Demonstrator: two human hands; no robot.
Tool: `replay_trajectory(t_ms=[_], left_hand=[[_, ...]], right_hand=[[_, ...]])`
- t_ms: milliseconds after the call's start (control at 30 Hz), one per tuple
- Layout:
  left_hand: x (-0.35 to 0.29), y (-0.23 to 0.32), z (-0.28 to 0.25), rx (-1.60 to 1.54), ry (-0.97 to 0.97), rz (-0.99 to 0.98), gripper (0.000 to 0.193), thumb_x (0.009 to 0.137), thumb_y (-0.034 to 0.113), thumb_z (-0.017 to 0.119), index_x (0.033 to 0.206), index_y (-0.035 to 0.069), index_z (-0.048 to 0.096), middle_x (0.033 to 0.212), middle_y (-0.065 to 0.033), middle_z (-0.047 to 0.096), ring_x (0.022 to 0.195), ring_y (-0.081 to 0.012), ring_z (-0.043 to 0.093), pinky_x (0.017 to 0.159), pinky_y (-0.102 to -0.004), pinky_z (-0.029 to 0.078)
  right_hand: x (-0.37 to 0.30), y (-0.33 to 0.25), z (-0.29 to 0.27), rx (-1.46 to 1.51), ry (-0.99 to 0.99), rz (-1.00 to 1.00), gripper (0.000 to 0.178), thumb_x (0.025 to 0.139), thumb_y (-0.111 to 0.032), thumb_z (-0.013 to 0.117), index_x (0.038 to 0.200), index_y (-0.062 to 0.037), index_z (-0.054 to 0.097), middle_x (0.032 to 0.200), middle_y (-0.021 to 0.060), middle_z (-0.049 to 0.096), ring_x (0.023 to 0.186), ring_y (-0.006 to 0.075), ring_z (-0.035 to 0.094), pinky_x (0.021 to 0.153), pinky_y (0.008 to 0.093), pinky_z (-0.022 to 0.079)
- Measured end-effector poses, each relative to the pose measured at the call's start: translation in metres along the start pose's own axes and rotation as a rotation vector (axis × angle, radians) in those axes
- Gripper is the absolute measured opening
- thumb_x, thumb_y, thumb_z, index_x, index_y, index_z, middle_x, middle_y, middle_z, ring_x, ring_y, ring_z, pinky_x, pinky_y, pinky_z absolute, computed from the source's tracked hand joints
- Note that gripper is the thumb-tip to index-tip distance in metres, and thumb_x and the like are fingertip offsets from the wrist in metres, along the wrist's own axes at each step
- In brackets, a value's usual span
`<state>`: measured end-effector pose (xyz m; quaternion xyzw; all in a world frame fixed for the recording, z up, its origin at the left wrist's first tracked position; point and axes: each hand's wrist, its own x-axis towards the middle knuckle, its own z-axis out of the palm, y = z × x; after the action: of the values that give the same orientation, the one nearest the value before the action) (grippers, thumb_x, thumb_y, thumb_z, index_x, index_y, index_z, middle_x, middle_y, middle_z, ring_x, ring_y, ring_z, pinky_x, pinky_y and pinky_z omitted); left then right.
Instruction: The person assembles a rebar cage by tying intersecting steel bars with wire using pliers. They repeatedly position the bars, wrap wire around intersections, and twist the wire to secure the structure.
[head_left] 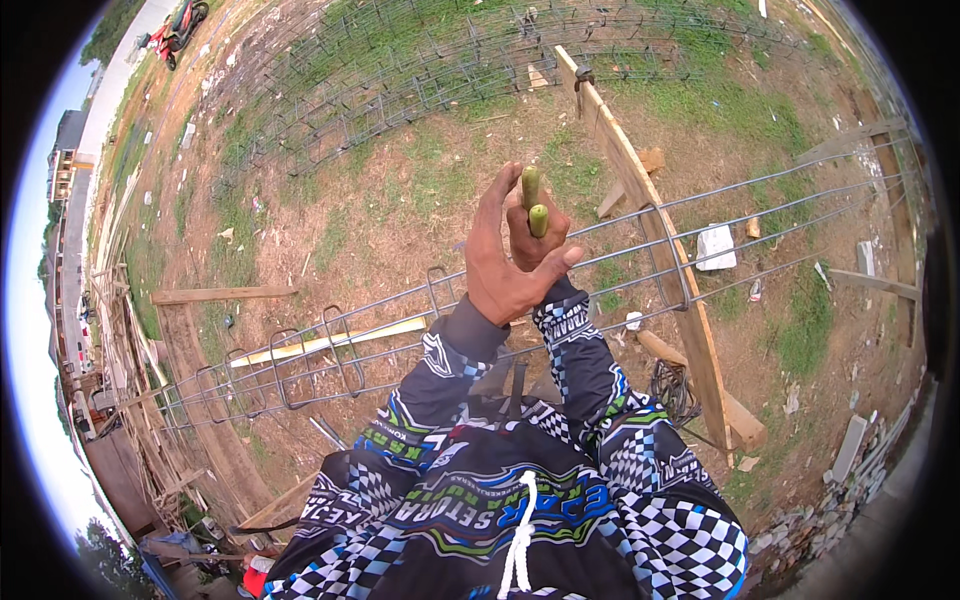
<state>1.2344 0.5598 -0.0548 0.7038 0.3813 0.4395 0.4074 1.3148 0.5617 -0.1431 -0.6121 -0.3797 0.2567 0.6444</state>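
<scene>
My left hand is raised above the steel bars, its fingers stretched out and its thumb spread to the right. Close behind it, partly covered, my right hand is closed on a tool with two green handles. The handles point up toward me, like those of pincers; the tool's head is hidden. Below both hands runs a long rebar cage, slanting from lower left to upper right. Several bent stirrups hang around its bars on the left, and others sit by the board on the right.
A wooden board on edge crosses under the bars at right. More rebar cages lie on the grass ahead. A white block, a coil of wire and loose timber lie around. A red motorbike stands far left.
</scene>
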Motion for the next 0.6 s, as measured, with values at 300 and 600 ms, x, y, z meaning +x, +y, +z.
replay_trajectory(t_ms=[300, 600], left_hand=[[0.104, -0.005, 0.017, -0.560, -0.780, -0.310, 0.037, 0.085, 0.025, 0.073, 0.058, 0.002, 0.061, 0.053, 0.0002, 0.054, 0.051, -0.0066, 0.049, 0.047, -0.0251, 0.038], [0.049, 0.018, 0.029, -0.279, -0.999, 0.171, 0.019, 0.078, 0.016, 0.075, 0.068, 0.002, 0.068, 0.055, -0.0049, 0.059, 0.049, -0.0143, 0.054, 0.049, -0.0285, 0.040]], right_hand=[[0.023, -0.017, -0.042, 0.371, -0.428, 0.244, 0.044, 0.069, -0.009, 0.085, 0.103, -0.0018, 0.059, 0.092, 0.0022, 0.060, 0.085, 0.0107, 0.058, 0.073, 0.0273, 0.048], [-0.005, 0.025, -0.045, 0.177, -0.273, -0.084, 0.047, 0.076, -0.006, 0.076, 0.117, -0.0016, 0.053, 0.109, 0.0055, 0.054, 0.102, 0.0158, 0.054, 0.086, 0.0322, 0.047]])
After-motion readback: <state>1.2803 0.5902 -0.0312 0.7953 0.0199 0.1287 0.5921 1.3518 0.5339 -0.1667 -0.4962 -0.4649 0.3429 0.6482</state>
